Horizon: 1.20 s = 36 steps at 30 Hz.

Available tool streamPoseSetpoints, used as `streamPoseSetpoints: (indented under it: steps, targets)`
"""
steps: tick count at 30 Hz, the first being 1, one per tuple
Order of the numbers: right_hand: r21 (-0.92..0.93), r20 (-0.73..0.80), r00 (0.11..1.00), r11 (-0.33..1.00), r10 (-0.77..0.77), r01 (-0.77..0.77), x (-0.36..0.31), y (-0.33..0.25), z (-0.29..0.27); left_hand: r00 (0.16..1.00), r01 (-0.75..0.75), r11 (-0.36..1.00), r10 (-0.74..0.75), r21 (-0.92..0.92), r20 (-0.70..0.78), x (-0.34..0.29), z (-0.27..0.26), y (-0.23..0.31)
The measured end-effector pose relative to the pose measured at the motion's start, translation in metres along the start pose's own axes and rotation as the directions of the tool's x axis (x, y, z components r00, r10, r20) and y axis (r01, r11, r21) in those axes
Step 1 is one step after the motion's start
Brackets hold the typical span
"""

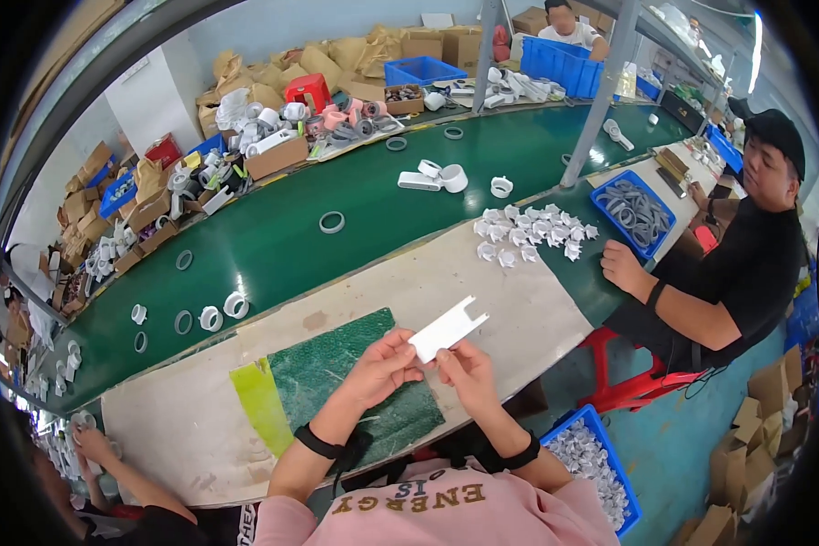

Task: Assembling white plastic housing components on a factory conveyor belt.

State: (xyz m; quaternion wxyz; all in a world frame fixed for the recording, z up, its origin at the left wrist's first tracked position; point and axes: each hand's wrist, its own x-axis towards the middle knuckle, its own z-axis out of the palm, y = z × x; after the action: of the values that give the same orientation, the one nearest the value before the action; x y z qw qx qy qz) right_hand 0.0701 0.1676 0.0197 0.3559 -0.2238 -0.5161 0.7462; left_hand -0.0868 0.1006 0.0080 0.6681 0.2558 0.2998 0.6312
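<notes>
A flat white plastic piece [448, 333], long and with a notch cut in its far end, is held between both my hands above the bench. My left hand [387, 366] pinches its near left corner. The fingers of my right hand [465, 371] grip its lower right edge. Beneath them lie a dark green textured mat [337, 373] and a yellow-green sheet [260, 405] on the cardboard-covered bench top [173, 437]. Several small white crown-shaped plastic parts [528, 232] are spread on the bench to the far right.
A green conveyor belt [273, 237] runs behind the bench with grey rings and white parts on it. At right a co-worker [737, 246] sits by a blue tray of grey rings [633, 176]. A blue crate of white parts [632, 510] stands low beside me. A metal post [601, 91] rises beyond.
</notes>
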Motion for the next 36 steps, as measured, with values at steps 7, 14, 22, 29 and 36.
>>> streamPoseSetpoints:
  steps: [7, 14, 22, 29, 36]
  targets:
    - [-0.547, -0.35, 0.893, 0.836, -0.281, 0.048, 0.025, -0.004, -0.138, 0.958, 0.283, 0.938, -0.268, 0.202, -0.098, 0.045, -0.041, -0.022]
    - [-0.984, -0.172, 0.824, 0.055, -0.539, -0.169, 0.089, -0.027, -0.241, 0.978, 0.207, 0.972, -0.208, 0.113, 0.002, 0.037, -0.056, -0.006]
    - [-0.884, 0.258, 0.966, 0.407, 0.013, 0.231, 0.144, -0.008, -0.11, 0.975, 0.213, 0.975, -0.216, 0.064, 0.058, 0.042, -0.086, -0.002]
    - [-0.947, 0.293, 0.952, 0.11, -0.089, 0.301, 0.305, 0.021, -0.068, 0.956, 0.276, 0.961, -0.274, -0.004, 0.1, 0.052, -0.091, 0.001]
    - [-0.922, 0.228, 0.863, -0.384, -0.451, 0.043, 0.372, 0.039, -0.063, 0.952, 0.288, 0.956, -0.28, -0.054, 0.124, 0.049, -0.093, -0.004]
